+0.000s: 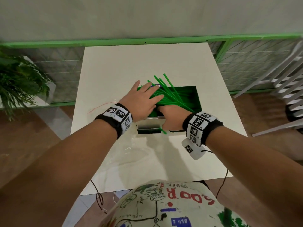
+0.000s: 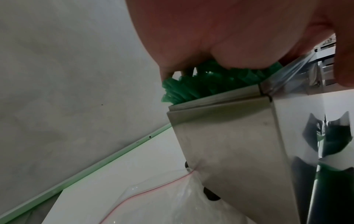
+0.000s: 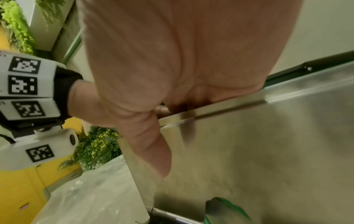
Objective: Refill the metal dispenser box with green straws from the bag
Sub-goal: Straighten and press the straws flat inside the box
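Note:
The metal dispenser box (image 1: 148,123) stands open-topped in the middle of the white table (image 1: 147,63). A fan of green straws (image 1: 173,97) lies slanted across its opening, ends poking past the far rim. My left hand (image 1: 144,97) lies flat on the straws with straight fingers; from the left wrist view the palm (image 2: 229,37) presses the straw ends (image 2: 191,86) above the box (image 2: 229,144). My right hand (image 1: 170,115) hooks over the near rim, thumb (image 3: 153,144) down the front wall (image 3: 268,144); its fingers are hidden inside. The clear bag (image 2: 162,200) lies flat beside the box.
One straw end (image 1: 163,130) sticks out at the box's front slot. A potted plant (image 1: 18,79) stands left of the table, a green rail (image 1: 147,40) runs behind it, and white chairs (image 1: 287,89) are stacked on the right. Cables (image 1: 221,185) hang off the near edge.

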`<state>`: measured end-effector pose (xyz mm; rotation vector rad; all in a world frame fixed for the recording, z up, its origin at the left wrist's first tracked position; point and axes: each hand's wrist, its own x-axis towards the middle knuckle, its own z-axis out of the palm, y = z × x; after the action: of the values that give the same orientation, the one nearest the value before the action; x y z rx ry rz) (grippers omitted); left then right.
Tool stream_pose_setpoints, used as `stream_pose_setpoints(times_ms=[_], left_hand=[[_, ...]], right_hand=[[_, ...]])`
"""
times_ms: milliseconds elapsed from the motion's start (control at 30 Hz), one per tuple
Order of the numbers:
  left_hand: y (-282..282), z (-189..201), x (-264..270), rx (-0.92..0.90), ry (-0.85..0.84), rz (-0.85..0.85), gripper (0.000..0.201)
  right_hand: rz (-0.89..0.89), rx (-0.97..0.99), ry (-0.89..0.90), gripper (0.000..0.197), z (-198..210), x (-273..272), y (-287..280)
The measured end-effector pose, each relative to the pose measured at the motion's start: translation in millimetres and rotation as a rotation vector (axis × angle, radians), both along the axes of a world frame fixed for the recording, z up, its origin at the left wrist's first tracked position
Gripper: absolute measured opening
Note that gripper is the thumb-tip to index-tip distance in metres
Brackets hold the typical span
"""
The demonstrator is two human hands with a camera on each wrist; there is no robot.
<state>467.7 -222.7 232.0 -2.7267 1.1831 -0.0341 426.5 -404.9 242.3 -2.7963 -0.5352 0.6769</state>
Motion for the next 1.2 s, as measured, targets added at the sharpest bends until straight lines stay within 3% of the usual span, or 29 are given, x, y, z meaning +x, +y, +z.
stream_pose_setpoints(times_ms=[200,333,467,667,767,900,1033,1200], left_hand=[[4.9,6.8,-3.7,-0.101,-0.010,-0.008,0.059],[19.5,23.5,-11.0,-0.472,0.019,0.165,0.055],[50.1,22.8,-20.2,-0.753,0.000,0.427,0.027],[65.1,0.2,-46.1,-0.596,0.268,0.402,0.030],[56.9,-1.9,-48.4,-0.545,0.309,0.379,0.034],[46.9,-0.4,-47.5,-0.541,0.280,0.324,0.027],[45.9,0.0,-46.8,-0.552,0.281,0.305,0.019],[49.0,-2.3,-48.7,-0.508,0.301,0.323,0.021]], right_hand=[[-0.021,0.086,-0.016,0.024,-6.6,-0.3,-0.2],[-0.061,0.119,-0.037,0.020,-12.0,-2.2,-3.3],[-0.024,0.047,-0.057,0.034,-17.1,-4.2,-2.8],[-0.001,0.008,-0.026,0.061,-15.2,-3.0,3.2],[-0.013,-0.003,0.010,0.065,-14.7,0.1,6.1],[-0.012,0.004,0.002,0.055,-16.1,0.9,6.1],[-0.010,-0.028,0.028,0.030,-15.5,1.9,6.6],[0.019,-0.125,0.093,0.023,-9.0,7.4,15.0]])
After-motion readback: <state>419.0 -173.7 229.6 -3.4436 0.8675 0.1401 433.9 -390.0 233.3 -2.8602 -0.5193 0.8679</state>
